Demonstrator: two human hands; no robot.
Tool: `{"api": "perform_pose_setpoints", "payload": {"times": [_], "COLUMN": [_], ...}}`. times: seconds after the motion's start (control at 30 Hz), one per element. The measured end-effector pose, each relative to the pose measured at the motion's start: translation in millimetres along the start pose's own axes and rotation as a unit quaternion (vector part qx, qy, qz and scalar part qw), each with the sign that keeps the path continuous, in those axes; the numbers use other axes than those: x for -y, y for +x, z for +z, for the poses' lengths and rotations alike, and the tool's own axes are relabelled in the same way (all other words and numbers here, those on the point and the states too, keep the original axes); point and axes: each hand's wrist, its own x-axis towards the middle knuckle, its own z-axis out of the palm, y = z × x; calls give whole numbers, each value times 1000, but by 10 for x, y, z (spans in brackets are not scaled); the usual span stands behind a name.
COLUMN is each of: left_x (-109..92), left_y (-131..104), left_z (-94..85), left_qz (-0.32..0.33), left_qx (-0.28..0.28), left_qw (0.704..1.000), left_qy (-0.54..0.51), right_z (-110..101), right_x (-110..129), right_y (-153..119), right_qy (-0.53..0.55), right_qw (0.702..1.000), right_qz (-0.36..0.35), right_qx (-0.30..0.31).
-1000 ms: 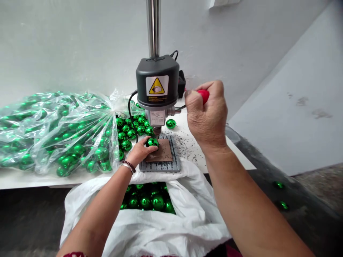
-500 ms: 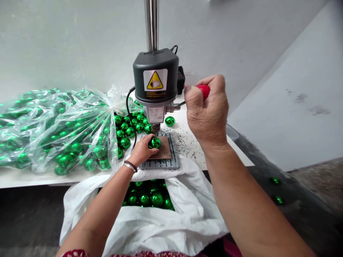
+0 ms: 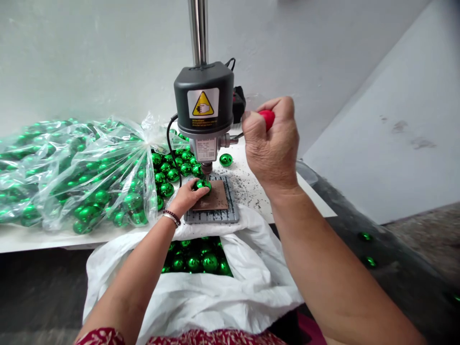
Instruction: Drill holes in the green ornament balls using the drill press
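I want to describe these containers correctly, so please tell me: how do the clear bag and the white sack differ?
The clear bag shows its contents through its sides; the white sack only through its mouth.
The clear bag is gathered at its neck; the white sack gapes open.
The clear bag lies on the table; the white sack is at its front edge.
Both hold shiny green balls.

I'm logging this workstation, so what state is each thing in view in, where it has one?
Left hand: closed on a green ball
Right hand: closed around the red knob
Drill press: upright; running or not, cannot tell
Brown board: flat on the grey base
Clear bag: filled, gathered at its neck
White sack: open, green balls inside
Table: strewn with dark bits
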Motion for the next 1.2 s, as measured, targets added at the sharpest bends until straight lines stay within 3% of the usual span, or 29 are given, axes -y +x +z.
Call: {"api": "perform_pose_setpoints", "payload": {"times": [0.13, 0.27, 0.5, 0.73, 0.93, 1.2], "left_x": [11, -13, -42, -54, -21, -120], "left_y": [54, 40, 26, -62, -67, -112], "left_z": [-35, -47, -21, 114, 135, 107], "left_qz": [-36, -41, -13, 20, -2, -6], "left_qx": [31, 27, 16, -4, 8, 13], "left_qw": [998, 999, 1000, 999, 1000, 998], "left_qy": [-27, -22, -3, 38, 20, 58], "right_z": [-7, -8, 9, 6, -51, -137], "right_x": [30, 41, 35, 64, 78, 43], "right_y": [-3, -11, -28, -40, -110, -246], "right_qy": [-2, 0, 4, 5, 1, -36], "right_qw": [1000, 1000, 1000, 999, 1000, 999], "right_qz": [3, 1, -10, -12, 12, 3], "right_qx": [-1, -5, -28, -48, -28, -7]}}
